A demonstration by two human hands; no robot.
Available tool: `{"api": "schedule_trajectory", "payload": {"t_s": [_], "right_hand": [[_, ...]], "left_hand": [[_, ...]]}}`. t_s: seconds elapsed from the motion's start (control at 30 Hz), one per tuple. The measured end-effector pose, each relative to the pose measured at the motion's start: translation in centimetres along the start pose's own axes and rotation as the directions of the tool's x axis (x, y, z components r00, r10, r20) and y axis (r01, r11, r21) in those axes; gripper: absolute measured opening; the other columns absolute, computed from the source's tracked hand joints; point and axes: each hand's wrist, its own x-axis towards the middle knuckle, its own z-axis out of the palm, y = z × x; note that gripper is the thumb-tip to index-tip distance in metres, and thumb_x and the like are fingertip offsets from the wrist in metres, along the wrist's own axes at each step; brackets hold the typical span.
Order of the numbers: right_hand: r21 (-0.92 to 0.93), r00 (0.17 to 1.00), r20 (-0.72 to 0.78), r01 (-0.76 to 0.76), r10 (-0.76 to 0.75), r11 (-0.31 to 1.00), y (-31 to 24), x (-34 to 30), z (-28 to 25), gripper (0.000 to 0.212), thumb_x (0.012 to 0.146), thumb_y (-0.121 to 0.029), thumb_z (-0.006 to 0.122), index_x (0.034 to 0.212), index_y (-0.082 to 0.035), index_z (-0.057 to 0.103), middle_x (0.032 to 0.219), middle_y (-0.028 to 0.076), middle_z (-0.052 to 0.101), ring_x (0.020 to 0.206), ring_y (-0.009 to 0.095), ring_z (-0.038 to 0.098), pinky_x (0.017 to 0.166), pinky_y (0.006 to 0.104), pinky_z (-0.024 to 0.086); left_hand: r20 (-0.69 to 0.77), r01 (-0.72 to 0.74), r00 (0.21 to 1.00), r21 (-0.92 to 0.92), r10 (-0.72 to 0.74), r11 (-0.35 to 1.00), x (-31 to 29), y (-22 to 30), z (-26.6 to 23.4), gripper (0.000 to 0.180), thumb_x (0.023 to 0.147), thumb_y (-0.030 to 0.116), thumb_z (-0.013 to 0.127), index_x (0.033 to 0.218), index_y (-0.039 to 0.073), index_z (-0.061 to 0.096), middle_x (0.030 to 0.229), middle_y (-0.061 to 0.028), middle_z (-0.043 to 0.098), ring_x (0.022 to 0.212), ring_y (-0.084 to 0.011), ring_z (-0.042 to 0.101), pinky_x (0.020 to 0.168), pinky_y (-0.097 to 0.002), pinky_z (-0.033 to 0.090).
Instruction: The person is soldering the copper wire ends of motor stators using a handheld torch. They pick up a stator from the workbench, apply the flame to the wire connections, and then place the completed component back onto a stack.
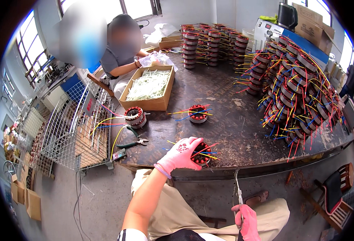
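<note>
- My left hand in its pink glove [180, 154] has its fingers curled around the left side of a squat, ring-shaped motor stator with red-edged windings [202, 156], at the counter's near edge.
- My right hand, also pink-gloved [247, 223], is closed around a slim silver metal tool [240, 196], below the counter's edge and well apart from the stator, to its lower right.
- I'd judge the stator heavy for its size and stiff in its body; its thin yellow, blue and red leads look soft and easily snagged. I'd take it by the outer wall, sparing leads and windings.
- Just beyond on the dark, scuffed counter [169, 134] sits a second wired stator [198, 115]; left of that stands a short stack of stators [135, 118], with green-handled pliers [131, 143] near it.
- Farther out I see an open cardboard box of pale sticks [147, 105], a co-worker's hand [138, 63] beside it, and a large heap of wired stators [295, 92] on the right.
</note>
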Motion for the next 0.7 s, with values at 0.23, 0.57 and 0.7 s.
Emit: {"api": "schedule_trajectory", "payload": {"t_s": [0.23,0.57,0.7], "right_hand": [[-0.045,1.000,-0.001,0.011,-0.011,0.999,-0.4,0.0,0.2,0.055,0.098,-0.052,0.051,0.101,0.001,0.066,0.054,-0.004,0.048,0.048,0.004,0.037,0.044,0.0221,0.024],[0.013,1.000,-0.014,0.005,-0.005,1.000,0.0,0.1,0.2,0.050,0.098,-0.048,0.054,0.100,0.001,0.066,0.054,-0.004,0.048,0.047,0.004,0.039,0.043,0.0222,0.024],[0.007,1.000,-0.005,-0.003,0.003,1.000,-0.1,0.1,0.1,0.050,0.098,-0.048,0.054,0.102,0.001,0.066,0.054,-0.004,0.048,0.046,0.004,0.037,0.042,0.0221,0.024]], "left_hand": [[-0.008,-0.007,1.000,0.013,0.007,1.000,-0.1,-0.3,0.1,0.106,0.059,0.041,0.089,0.144,0.001,0.040,0.137,-0.0182,0.049,0.125,-0.0367,0.050,0.107,-0.0416,0.041],[-0.002,-0.006,1.000,0.010,0.006,1.000,-0.1,-0.3,0.1,0.103,0.059,0.039,0.088,0.142,0.001,0.041,0.137,-0.0189,0.049,0.126,-0.0371,0.049,0.106,-0.0419,0.041],[-0.008,-0.012,1.000,0.010,0.012,1.000,0.0,-0.4,0.2,0.103,0.059,0.040,0.089,0.142,0.001,0.042,0.137,-0.0187,0.050,0.125,-0.0369,0.050,0.107,-0.0418,0.041]]}}
